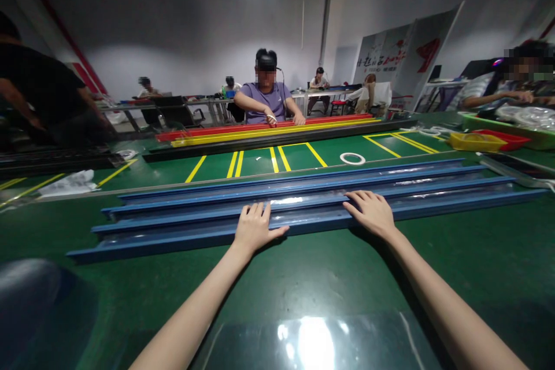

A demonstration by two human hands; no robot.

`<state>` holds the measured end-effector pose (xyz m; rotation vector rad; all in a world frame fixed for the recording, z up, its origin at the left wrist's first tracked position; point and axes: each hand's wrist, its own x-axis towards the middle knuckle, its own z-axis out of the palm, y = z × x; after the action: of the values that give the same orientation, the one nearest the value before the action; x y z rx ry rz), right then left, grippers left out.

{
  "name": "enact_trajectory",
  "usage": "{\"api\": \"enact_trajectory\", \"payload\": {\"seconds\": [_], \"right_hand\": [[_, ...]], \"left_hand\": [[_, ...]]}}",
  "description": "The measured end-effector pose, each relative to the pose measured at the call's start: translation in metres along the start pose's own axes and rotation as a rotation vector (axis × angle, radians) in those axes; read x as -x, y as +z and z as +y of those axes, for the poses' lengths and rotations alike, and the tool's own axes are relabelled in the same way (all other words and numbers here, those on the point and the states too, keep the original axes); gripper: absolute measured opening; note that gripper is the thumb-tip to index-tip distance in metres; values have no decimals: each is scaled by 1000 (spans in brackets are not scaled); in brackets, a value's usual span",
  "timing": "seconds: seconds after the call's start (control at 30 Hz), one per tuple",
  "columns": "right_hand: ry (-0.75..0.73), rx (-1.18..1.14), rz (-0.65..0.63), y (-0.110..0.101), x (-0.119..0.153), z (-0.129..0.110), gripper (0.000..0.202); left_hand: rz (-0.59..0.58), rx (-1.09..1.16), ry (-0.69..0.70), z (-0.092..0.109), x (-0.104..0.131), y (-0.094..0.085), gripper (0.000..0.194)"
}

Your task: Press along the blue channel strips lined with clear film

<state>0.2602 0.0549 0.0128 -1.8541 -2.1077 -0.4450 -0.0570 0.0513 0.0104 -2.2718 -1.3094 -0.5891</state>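
Note:
Several long blue channel strips [316,222] lie side by side across the green table [303,277]. My left hand [255,228] rests on the nearest strips left of the middle, fingers apart and the thumb stretched out to the right along the near edge. To its right, my right hand [372,211] lies over the same strips with its fingers spread and pointing away to the left. Neither hand is wrapped round anything. A gap of bare strip shows between the two hands.
Beyond a seam lie red [321,124], yellow [277,134] and black strips [243,147], with a person [266,95] behind them. A white ring [352,159] sits on the far table. Yellow [477,141] and red trays stand at right, crumpled plastic [69,183] at left.

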Motion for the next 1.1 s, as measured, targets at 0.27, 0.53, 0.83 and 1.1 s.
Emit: {"api": "enact_trajectory", "payload": {"seconds": [0.27,0.53,0.83,1.1], "right_hand": [[-44,10,-44,-4,-2,-3,41],[-289,52,-105,-10,-17,6,48],[-404,117,-99,-7,-25,8,53],[-484,107,-26,12,-30,1,47]], "left_hand": [[-74,98,-293,8,-6,-10,42],[-122,54,-414,12,-13,-9,31],[-163,26,-380,1,-15,-2,27],[-181,-17,-353,-13,-20,3,26]]}}
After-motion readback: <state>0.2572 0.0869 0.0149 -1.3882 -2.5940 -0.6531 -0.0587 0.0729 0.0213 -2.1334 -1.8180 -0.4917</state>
